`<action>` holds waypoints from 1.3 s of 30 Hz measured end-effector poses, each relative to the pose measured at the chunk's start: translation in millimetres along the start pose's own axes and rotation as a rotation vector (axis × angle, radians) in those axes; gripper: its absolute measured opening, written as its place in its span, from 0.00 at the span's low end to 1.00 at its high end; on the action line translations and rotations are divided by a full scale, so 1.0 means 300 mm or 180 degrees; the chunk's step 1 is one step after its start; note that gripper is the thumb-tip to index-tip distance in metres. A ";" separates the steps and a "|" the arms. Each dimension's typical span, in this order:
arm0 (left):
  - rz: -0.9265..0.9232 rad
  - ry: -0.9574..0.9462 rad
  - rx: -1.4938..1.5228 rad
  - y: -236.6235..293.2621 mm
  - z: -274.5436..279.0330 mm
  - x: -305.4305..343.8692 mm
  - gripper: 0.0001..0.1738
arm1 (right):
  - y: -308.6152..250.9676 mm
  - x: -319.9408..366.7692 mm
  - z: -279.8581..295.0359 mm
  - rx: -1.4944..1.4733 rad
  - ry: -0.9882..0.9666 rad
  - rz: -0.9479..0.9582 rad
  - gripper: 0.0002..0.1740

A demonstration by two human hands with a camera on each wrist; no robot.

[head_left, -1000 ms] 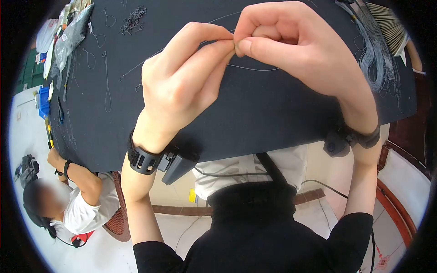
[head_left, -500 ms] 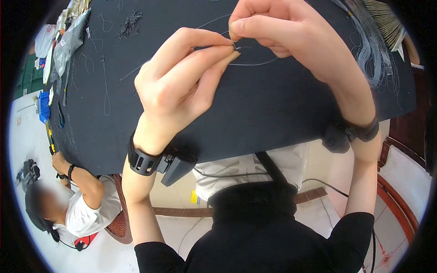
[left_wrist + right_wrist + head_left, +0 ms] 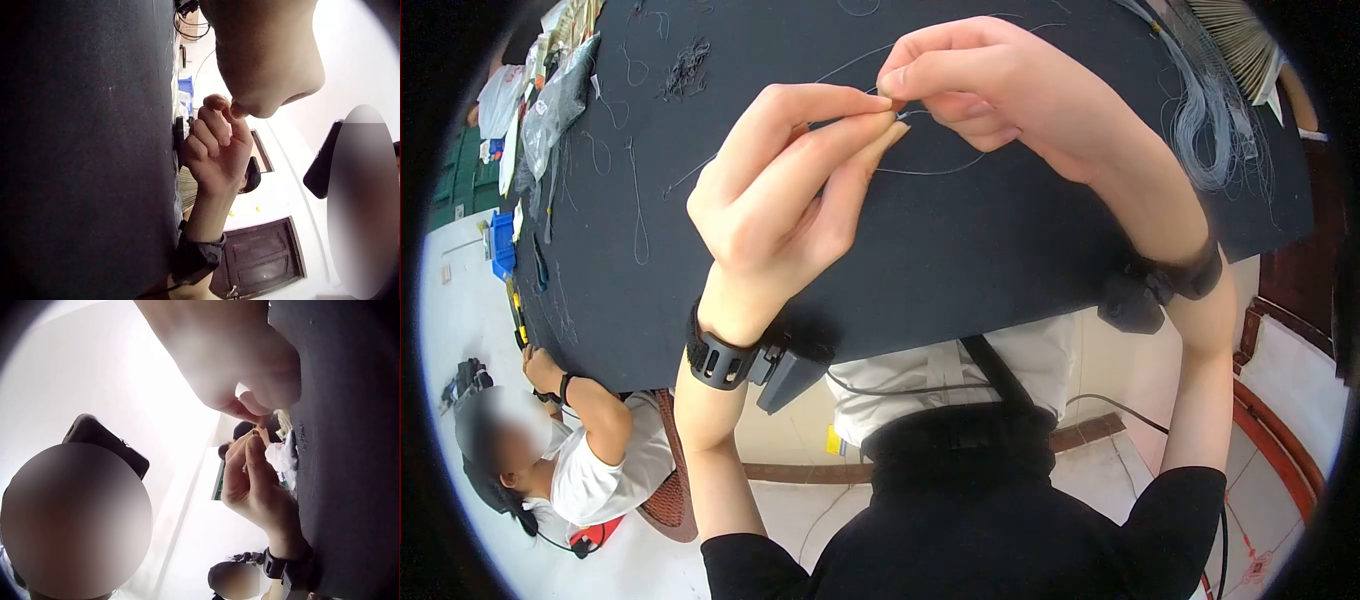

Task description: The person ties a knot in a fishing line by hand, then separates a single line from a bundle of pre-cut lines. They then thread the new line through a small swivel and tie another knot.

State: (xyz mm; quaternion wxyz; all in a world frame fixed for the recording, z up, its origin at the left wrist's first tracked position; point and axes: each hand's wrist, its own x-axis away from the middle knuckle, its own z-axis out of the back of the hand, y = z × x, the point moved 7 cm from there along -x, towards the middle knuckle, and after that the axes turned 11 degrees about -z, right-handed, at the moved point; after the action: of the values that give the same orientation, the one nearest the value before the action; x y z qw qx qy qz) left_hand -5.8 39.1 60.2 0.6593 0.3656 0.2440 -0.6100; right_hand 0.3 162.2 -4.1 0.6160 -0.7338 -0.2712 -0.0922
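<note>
My left hand [image 3: 785,190] pinches a tiny dark piece [image 3: 898,117] with thin grey line [image 3: 930,173] at its fingertips, above the dark table. Thumb and forefinger of my right hand [image 3: 990,85] come together right at the left fingertips, pinching the line; its other fingers are loosely curled. The line curves in a loop under the right hand and also runs off to the left behind the left hand. In the left wrist view the right hand [image 3: 219,147] shows palm side. Seen from the right wrist, the left hand [image 3: 259,487] points its fingertips up to the right one.
On the dark table [image 3: 960,260], a pile of small dark pieces [image 3: 687,68] and several line loops lie at upper left. A bundle of grey line [image 3: 1215,140] lies at right beside a fan-like pleated thing [image 3: 1235,45]. Plastic bags [image 3: 560,110] line the left edge, where another person [image 3: 600,450] sits.
The right hand drew slightly away from the left fingertips, baring the tiny piece and line, then came back close to them. Both hands have shifted a little left and toward the body.
</note>
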 end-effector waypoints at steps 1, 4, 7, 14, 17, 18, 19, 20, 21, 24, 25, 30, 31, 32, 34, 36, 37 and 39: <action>0.0014 0.0001 -0.0002 0.000 0.000 -0.001 0.10 | 0.007 -0.005 0.006 0.0304 0.0316 0.0177 0.09; 0.0083 0.0080 -0.0059 -0.013 0.008 0.007 0.10 | 0.012 -0.010 -0.003 0.0570 0.0320 0.0201 0.08; 0.0205 0.0175 -0.0058 -0.031 0.019 0.005 0.09 | 0.000 -0.005 -0.016 0.0769 0.0452 0.0238 0.08; 0.0509 0.0415 -0.0229 -0.087 0.045 0.012 0.05 | -0.065 0.042 -0.052 0.1352 0.0928 0.1442 0.09; 0.0634 0.0471 -0.0260 -0.100 0.054 0.014 0.05 | -0.100 0.087 -0.069 0.1560 0.1147 0.2100 0.06; 0.0639 0.0481 -0.0270 -0.101 0.056 0.013 0.05 | -0.104 0.094 -0.074 0.1470 0.1091 0.2250 0.06; 0.0646 0.0490 -0.0276 -0.099 0.059 0.012 0.05 | -0.104 0.093 -0.074 0.1214 0.0921 0.2227 0.06; 0.0651 0.0498 -0.0279 -0.097 0.060 0.011 0.05 | -0.104 0.092 -0.075 0.0959 0.0753 0.2198 0.06; 0.0618 0.0533 -0.0253 -0.091 0.062 0.009 0.06 | -0.103 0.090 -0.077 0.0705 0.0586 0.2168 0.07; 0.0627 0.0505 -0.0381 -0.080 0.072 0.002 0.06 | -0.068 0.068 -0.067 -0.0283 0.0480 0.1859 0.10; 0.0596 0.0530 -0.0349 -0.077 0.071 0.004 0.06 | -0.059 0.066 -0.068 -0.0595 0.0499 0.1784 0.14; 0.0106 0.0395 -0.0470 -0.034 0.050 -0.009 0.08 | 0.001 0.047 -0.084 -0.1836 0.0343 0.1187 0.17; 0.0025 0.0395 -0.0460 -0.032 0.044 -0.010 0.09 | 0.012 0.038 -0.084 -0.1939 0.0322 0.1107 0.17; -0.0056 0.0397 -0.0442 -0.028 0.039 -0.011 0.09 | 0.022 0.034 -0.083 -0.2042 0.0308 0.1025 0.17; -0.0202 0.0394 -0.0461 -0.020 0.031 -0.012 0.09 | 0.023 0.034 -0.085 -0.2114 0.0230 0.1062 0.16; -0.0281 0.0406 -0.0485 -0.013 0.026 -0.013 0.09 | 0.025 0.035 -0.084 -0.2167 0.0204 0.1067 0.15; -0.0280 0.0390 -0.0472 -0.013 0.022 -0.013 0.09 | 0.022 0.037 -0.084 -0.2182 0.0214 0.1055 0.14; -0.0278 0.0357 -0.0447 -0.012 0.017 -0.013 0.09 | 0.023 0.037 -0.084 -0.2184 0.0244 0.1016 0.13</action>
State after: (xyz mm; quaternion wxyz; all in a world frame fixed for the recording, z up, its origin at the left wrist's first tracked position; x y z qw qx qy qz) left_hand -10.6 37.6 65.7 0.6415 0.3410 0.3385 -0.5981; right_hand 17.9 140.6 0.9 0.3508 -0.9264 -0.0836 -0.1080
